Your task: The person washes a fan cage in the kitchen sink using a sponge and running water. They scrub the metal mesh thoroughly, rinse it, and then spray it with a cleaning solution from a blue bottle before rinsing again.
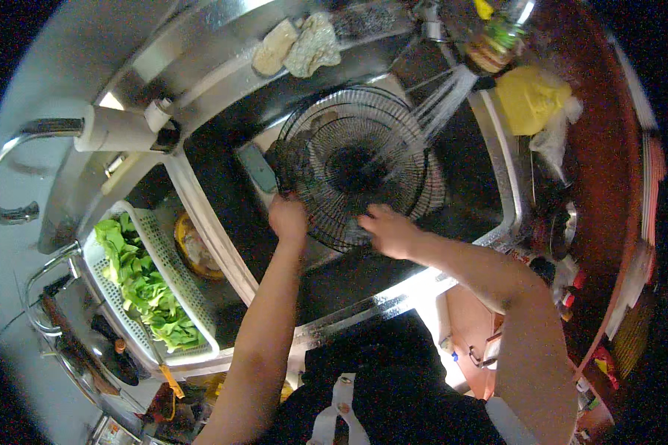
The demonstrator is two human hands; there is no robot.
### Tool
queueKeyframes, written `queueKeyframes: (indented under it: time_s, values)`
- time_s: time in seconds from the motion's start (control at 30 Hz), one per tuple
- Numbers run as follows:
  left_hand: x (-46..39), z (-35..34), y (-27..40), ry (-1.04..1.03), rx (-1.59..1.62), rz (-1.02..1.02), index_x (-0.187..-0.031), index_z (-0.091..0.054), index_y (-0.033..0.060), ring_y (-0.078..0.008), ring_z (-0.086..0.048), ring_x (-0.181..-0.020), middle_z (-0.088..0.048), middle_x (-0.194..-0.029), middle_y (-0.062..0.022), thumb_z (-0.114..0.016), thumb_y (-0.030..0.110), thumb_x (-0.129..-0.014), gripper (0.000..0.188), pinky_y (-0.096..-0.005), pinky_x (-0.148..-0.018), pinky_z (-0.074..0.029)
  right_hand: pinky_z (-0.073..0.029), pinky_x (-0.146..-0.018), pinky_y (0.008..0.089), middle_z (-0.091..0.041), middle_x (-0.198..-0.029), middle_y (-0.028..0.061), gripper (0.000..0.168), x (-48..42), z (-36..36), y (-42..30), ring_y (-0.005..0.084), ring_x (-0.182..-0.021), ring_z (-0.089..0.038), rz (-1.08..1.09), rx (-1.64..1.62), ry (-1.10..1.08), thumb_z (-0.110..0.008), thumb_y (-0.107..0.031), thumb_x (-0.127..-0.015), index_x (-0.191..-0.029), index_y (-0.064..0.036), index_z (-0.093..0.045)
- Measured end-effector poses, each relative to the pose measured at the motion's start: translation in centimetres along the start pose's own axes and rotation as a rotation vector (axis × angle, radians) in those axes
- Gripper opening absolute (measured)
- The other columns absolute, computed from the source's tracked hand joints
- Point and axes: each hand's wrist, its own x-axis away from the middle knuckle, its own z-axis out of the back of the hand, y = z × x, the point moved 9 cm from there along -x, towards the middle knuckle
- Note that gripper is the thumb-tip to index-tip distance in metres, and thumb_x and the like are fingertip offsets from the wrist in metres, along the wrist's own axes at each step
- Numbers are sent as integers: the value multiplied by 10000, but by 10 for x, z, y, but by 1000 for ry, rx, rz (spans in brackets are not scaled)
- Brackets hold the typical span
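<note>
A round black wire fan guard (362, 114) lies tilted in the large sink basin (467, 183). Its wires look doubled, and I cannot tell whether a second guard is beneath it. My left hand (289, 219) is closed around the guard's near left rim. Against the near wires rest the bent fingers of my right hand (392, 231); whether they grip the guard or something small is unclear. Water streams (445, 103) fall onto the guard from the upper right. A grey-green rectangular block (258, 168) sits left of the guard.
Left of the divider (209, 228), a white perforated basket (172, 267) holds leafy greens (145, 283). Two crumpled pale cloths (313, 47) lie on the back ledge. A paper towel roll (117, 129) and curved faucet (11, 172) stand left; a yellow bag (534, 100) lies right.
</note>
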Motion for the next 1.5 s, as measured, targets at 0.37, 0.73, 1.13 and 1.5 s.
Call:
queueKeyframes:
  time_s: [0.37, 0.73, 1.13, 1.5]
  values:
    - [33, 186, 66, 33, -67, 14, -813, -567, -16, -389, -566, -806, -598, -808, -220, -503, 158, -784, 188, -442, -687, -447, -429, -823, 457, -479, -1058, 226, 388, 65, 106, 162, 392, -968, -494, -553, 29, 638, -504, -252, -822, -1108, -1, -428]
    - [38, 215, 45, 36, 433, 167, -816, -580, -37, -207, -570, -442, -572, -590, -113, -530, 115, -817, 160, -328, -388, -483, -436, -841, 373, -571, -1053, 201, 863, 11, 115, 187, 323, -972, -556, -633, -409, 507, -756, -359, -501, -1199, 1, -401]
    - [40, 90, 64, -431, 522, 268, -802, -586, -38, -226, -611, -655, -609, -729, -144, -602, 155, -667, 236, -354, -573, -503, -421, -861, 391, -515, -1127, 161, 644, 60, 116, 107, 300, -1014, -523, -475, -393, 606, -702, -239, -647, -1210, -98, -425]
    - [9, 133, 234, -63, -19, -292, -776, -599, -67, -297, -625, -727, -606, -798, -252, -496, 251, -776, 334, -375, -612, -510, -449, -791, 313, -570, -1052, 61, 494, 6, 176, 47, 174, -934, -560, -148, -1569, 254, -640, -331, -759, -1143, -59, -490]
